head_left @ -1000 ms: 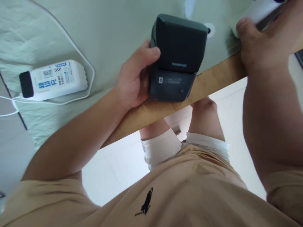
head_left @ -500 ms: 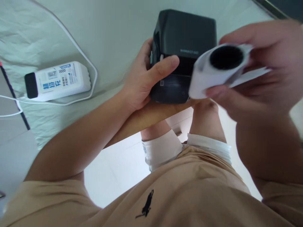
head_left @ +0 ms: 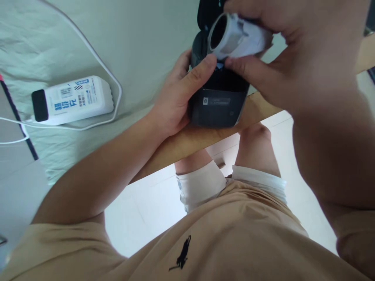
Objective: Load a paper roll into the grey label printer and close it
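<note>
A small black label printer [head_left: 218,111] rests at the edge of the cloth-covered table, with its lid [head_left: 205,17] raised at the back. My left hand [head_left: 178,95] grips the printer's left side, thumb over the rim of the opening. In my right hand [head_left: 281,58] is a white paper roll [head_left: 249,41] with a dark hollow core, its open end facing left. The roll is tilted over the printer's opening, close to my left thumb. Fingers and the roll hide much of the printer's inside, so I cannot tell how far in the roll sits.
A white box-shaped power bank [head_left: 76,99] with blue print and a black end lies to the left on the pale green cloth [head_left: 140,43]. Its white cable [head_left: 84,41] loops around it. The bare wooden table edge [head_left: 181,150] runs just above my legs.
The printer's lid has gone from shut to open. My right hand has carried the paper roll left and up, over the opening, and turned it. My left hand still grips the printer.
</note>
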